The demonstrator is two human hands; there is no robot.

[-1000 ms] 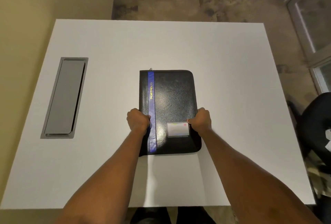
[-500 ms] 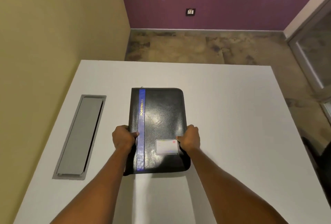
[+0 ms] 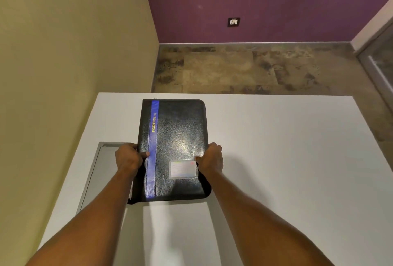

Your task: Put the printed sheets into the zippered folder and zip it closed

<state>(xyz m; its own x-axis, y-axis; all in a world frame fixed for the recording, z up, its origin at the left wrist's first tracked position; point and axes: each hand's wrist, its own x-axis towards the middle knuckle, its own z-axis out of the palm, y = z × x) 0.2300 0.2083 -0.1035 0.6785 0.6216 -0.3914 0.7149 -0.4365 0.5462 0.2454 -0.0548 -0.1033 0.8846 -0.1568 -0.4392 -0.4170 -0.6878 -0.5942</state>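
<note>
Folder: black zippered portfolio folder (image 3: pixel 178 146) with a blue stripe, closed, held over the white table (image 3: pixel 287 159).
Left hand (image 3: pixel 128 157): clasped on the folder's left edge, thumb on the cover.
Right hand (image 3: pixel 212 158): clasped on the right edge.
Grey cable hatch (image 3: pixel 102 172): set in the table, partly behind the left hand.
</note>
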